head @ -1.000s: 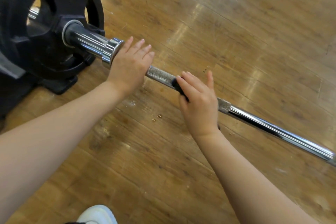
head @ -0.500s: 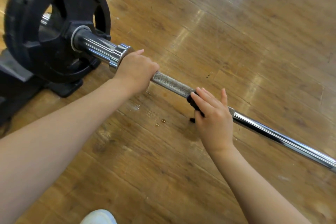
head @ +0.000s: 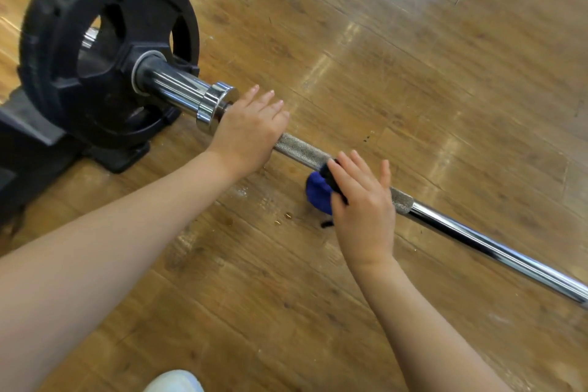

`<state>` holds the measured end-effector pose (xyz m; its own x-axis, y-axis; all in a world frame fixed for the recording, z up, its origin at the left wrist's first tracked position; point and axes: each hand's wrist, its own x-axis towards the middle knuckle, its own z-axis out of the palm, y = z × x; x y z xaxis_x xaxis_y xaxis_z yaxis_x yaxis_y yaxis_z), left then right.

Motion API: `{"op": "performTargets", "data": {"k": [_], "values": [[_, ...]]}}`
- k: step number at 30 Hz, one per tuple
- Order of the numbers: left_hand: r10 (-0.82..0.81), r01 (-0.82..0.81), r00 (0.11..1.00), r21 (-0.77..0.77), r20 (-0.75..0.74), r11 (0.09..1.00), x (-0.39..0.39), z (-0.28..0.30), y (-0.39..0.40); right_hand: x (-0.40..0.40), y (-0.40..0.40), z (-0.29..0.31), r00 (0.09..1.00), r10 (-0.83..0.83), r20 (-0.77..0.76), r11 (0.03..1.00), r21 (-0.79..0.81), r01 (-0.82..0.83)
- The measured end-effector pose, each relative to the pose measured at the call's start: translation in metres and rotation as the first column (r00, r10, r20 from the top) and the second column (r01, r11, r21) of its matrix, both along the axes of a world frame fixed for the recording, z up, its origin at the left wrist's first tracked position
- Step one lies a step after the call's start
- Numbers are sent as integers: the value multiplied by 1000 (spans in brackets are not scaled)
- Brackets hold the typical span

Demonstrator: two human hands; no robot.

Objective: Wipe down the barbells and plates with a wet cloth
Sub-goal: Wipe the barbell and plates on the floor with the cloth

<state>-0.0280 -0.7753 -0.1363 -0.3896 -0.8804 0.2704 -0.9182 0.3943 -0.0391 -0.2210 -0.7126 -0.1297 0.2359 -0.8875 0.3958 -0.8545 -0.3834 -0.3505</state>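
**Barbell on the wooden floor, cloth pressed to its knurled grip**

The barbell (head: 477, 239) runs on a slant from upper left to lower right over the wooden floor (head: 413, 73). Its shaft is bright chrome and mirrors the light in long streaks; between the two hands a stretch of dull grey knurling (head: 302, 151) shows, and a shorter knurled bit appears just right of the right hand before the smooth chrome begins. At the left end a thick polished sleeve with a raised chrome collar (head: 216, 108) passes through the hub of a black plate (head: 95, 41). The plate is matte, with cut-out grip holes and a ribbed rim, and stands upright on edge beside a black base (head: 31, 137) at the left edge.

The left hand (head: 248, 130) lies over the bar just beside the collar, fingers straight and together, palm down on the shaft, not curled round it. The right hand (head: 362, 204) lies flat over the bar farther along, fingers extended and slightly spread, pressing a cloth (head: 318, 194) against the shaft. The cloth is deep blue with a darker, almost black part under the fingers; a blue fold bulges out below the bar on the near side.

A white shoe tip (head: 173, 382) shows at the bottom edge.
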Motion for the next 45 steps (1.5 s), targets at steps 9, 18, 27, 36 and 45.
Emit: {"op": "performTargets", "data": {"k": [9,18,27,36,45], "values": [[-2,2,999,-2,-33,1000,-1,-2,0,17,-10,20,995,51,85,999,-12,-50],[64,-63,998,67,-20,996,-1,5,5,-33,5,0,977,175,-119,983,81,-166],[132,-131,991,129,0,983,-15,9,12,-63,-2,27,975,175,-137,977,143,-156],[-194,182,980,183,51,966,-122,25,31,-134,-9,64,750,590,-298,807,253,-534],[-451,343,861,385,236,857,-254,47,38,-307,49,87,999,-16,-42,977,211,24]]}}
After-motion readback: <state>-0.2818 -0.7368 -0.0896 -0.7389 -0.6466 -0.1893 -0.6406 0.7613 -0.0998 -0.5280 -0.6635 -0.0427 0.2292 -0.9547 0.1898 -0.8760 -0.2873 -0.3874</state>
